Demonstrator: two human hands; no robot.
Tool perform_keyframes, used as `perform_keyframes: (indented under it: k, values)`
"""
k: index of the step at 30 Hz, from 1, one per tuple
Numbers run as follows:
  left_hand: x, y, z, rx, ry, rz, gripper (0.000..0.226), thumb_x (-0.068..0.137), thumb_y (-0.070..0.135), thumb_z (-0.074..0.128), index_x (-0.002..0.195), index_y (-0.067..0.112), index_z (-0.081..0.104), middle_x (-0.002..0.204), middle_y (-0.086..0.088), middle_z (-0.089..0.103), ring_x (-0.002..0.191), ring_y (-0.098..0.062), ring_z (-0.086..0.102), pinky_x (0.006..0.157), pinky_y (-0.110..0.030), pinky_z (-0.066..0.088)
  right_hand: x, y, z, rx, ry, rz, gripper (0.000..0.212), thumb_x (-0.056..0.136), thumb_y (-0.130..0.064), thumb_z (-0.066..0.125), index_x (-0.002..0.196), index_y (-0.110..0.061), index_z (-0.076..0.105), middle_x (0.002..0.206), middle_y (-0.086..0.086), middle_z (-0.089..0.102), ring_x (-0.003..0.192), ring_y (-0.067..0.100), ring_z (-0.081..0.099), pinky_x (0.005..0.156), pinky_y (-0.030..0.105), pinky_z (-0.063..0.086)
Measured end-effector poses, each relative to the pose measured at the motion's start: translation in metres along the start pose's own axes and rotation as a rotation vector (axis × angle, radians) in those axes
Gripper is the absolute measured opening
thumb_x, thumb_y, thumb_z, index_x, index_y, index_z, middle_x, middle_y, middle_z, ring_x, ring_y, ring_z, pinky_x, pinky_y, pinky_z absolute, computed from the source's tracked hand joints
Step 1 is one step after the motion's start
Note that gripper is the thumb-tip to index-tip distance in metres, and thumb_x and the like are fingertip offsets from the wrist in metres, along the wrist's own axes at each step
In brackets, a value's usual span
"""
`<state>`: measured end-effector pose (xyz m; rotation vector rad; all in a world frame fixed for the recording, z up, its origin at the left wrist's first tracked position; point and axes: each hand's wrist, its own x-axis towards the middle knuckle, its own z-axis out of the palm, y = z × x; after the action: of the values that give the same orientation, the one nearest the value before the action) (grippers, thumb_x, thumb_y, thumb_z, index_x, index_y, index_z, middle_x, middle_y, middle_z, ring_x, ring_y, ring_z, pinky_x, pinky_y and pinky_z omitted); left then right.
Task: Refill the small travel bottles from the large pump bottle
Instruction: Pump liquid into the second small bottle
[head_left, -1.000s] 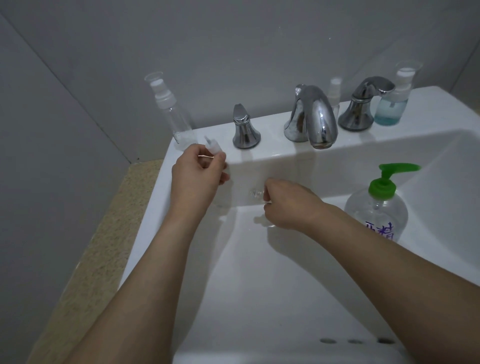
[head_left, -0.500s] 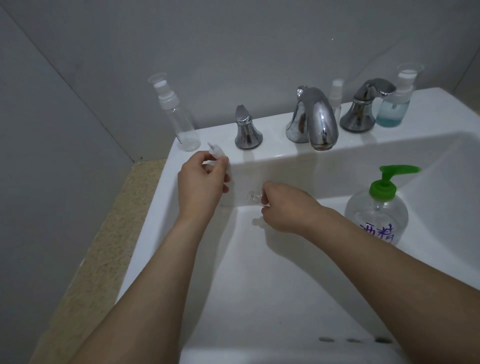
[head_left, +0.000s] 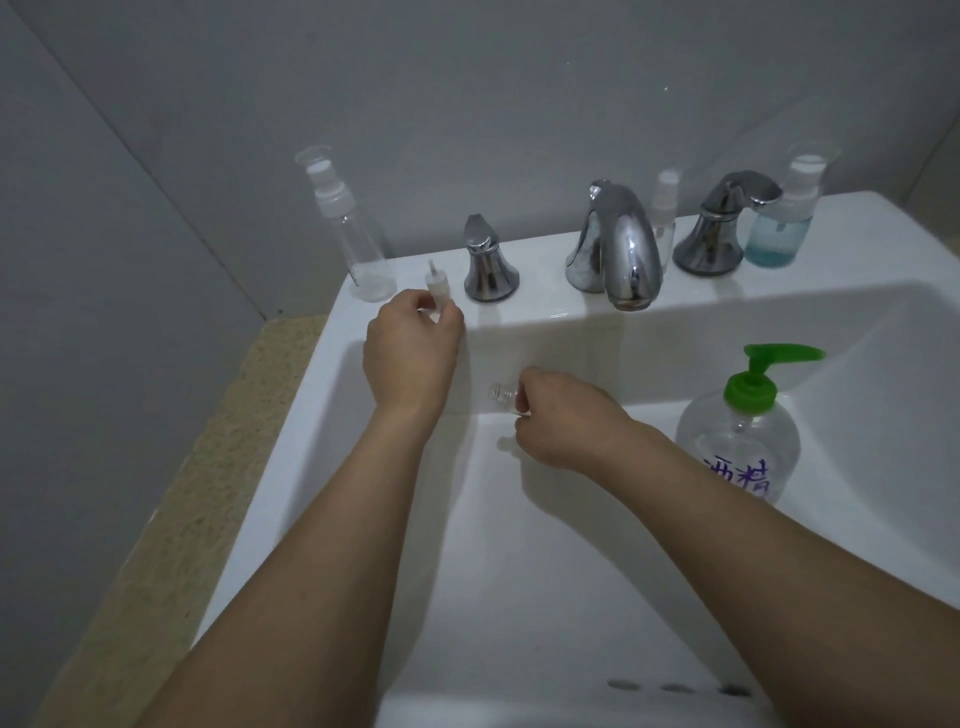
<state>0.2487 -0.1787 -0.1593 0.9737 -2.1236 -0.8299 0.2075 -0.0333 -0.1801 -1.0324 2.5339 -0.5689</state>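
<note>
1. Nearest, in front of the tap (head_left: 618, 249) and down in the basin, the right hand (head_left: 563, 421) has its grip pinched round a small clear bottle (head_left: 501, 393), its open neck pointing left; I would tip that neck upright before filling
2. Right of the tap and nearer than it, the pump bottle (head_left: 740, 441) with the green head stands in the sink (head_left: 571, 597), within easy reach of the right arm
3. Left of the tap, the left hand (head_left: 413, 348) pinches the small bottle's spray top (head_left: 436, 285) over the rim; it should probably be set down there, freeing that hand to press the pump
4. Furthest, level with the tap, an empty spray bottle (head_left: 358, 244) stands far left, a blue-filled bottle (head_left: 779, 228) far right
</note>
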Motion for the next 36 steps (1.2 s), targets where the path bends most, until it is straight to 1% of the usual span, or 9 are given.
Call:
perform_keyframes:
  k: [3,5,9,13,16,20,26,31,36]
  values:
    - [-0.005,0.001,-0.006,-0.032,-0.041,-0.029,0.035,0.079,0.037,0.058,0.107,0.017,0.067,0.063,-0.001,0.068,0.05,-0.016,0.066,0.062,-0.039,0.059,-0.001,-0.002,0.002,-0.015,-0.01,-0.007,0.023,0.083,-0.015,0.051,0.106,-0.015,0.05,0.108,0.005,0.059,0.097,0.028,0.057,0.074,0.031,0.042]
    - [-0.005,-0.003,-0.018,-0.096,-0.085,-0.078,0.046,0.079,0.029,0.063,0.123,0.016,0.057,0.071,-0.004,0.068,0.051,-0.017,0.065,0.057,-0.035,0.059,-0.001,-0.001,0.002,-0.019,-0.017,-0.002,0.023,0.084,-0.014,0.051,0.107,-0.014,0.05,0.109,0.006,0.059,0.097,0.028,0.056,0.074,0.031,0.042]
    - [-0.006,-0.013,-0.047,-0.044,-0.134,-0.159,0.018,0.083,0.017,0.05,0.096,0.009,0.059,0.068,-0.009,0.066,0.047,-0.019,0.059,0.045,-0.026,0.048,-0.001,0.001,0.003,-0.02,-0.038,0.001,0.024,0.083,-0.015,0.051,0.107,-0.015,0.05,0.111,0.005,0.058,0.099,0.028,0.056,0.076,0.032,0.043]
    - [-0.026,-0.01,-0.044,0.176,-0.377,-0.175,0.024,0.076,0.026,0.043,0.08,0.012,0.062,0.069,-0.004,0.071,0.057,-0.023,0.068,0.066,-0.039,0.06,-0.002,0.001,0.006,-0.021,-0.068,-0.002,0.022,0.084,-0.016,0.051,0.106,-0.015,0.05,0.11,0.006,0.058,0.094,0.027,0.053,0.075,0.032,0.042]
    - [-0.039,-0.005,-0.041,0.371,-0.469,-0.067,0.018,0.078,0.027,0.043,0.08,0.018,0.059,0.082,-0.002,0.068,0.076,-0.025,0.066,0.073,-0.036,0.056,-0.003,-0.001,0.005,-0.024,-0.068,-0.014,0.022,0.085,-0.019,0.055,0.106,-0.014,0.05,0.109,0.007,0.057,0.095,0.027,0.053,0.073,0.031,0.04]
    - [-0.036,-0.002,-0.041,0.483,-0.48,0.014,0.019,0.087,0.029,0.046,0.092,0.019,0.061,0.09,0.001,0.064,0.085,-0.022,0.06,0.075,-0.034,0.052,-0.004,-0.001,0.004,-0.017,-0.078,-0.006,0.022,0.086,-0.023,0.057,0.105,-0.015,0.051,0.106,0.005,0.057,0.091,0.026,0.052,0.072,0.031,0.039]
    - [-0.025,-0.006,-0.027,0.612,-0.523,0.116,0.02,0.087,0.029,0.045,0.093,0.016,0.059,0.095,-0.004,0.063,0.086,-0.028,0.058,0.069,-0.031,0.047,0.0,0.003,0.003,-0.005,-0.067,0.019,0.018,0.086,-0.022,0.057,0.101,-0.017,0.05,0.101,0.003,0.056,0.091,0.026,0.052,0.075,0.032,0.043]
    - [-0.016,-0.01,-0.017,0.594,-0.556,0.13,0.019,0.086,0.031,0.046,0.08,0.016,0.055,0.085,-0.005,0.061,0.079,-0.028,0.057,0.062,-0.029,0.039,0.004,0.007,0.006,-0.017,-0.06,0.034,0.015,0.084,-0.022,0.056,0.098,-0.019,0.05,0.095,0.001,0.055,0.085,0.024,0.051,0.071,0.031,0.041]
    - [-0.021,-0.008,-0.022,0.517,-0.539,0.084,0.023,0.088,0.031,0.044,0.082,0.013,0.057,0.082,-0.003,0.061,0.08,-0.028,0.059,0.063,-0.031,0.042,0.003,0.009,0.001,0.038,-0.048,0.049,0.013,0.083,-0.019,0.055,0.095,-0.019,0.05,0.094,-0.001,0.054,0.087,0.023,0.054,0.071,0.031,0.044]
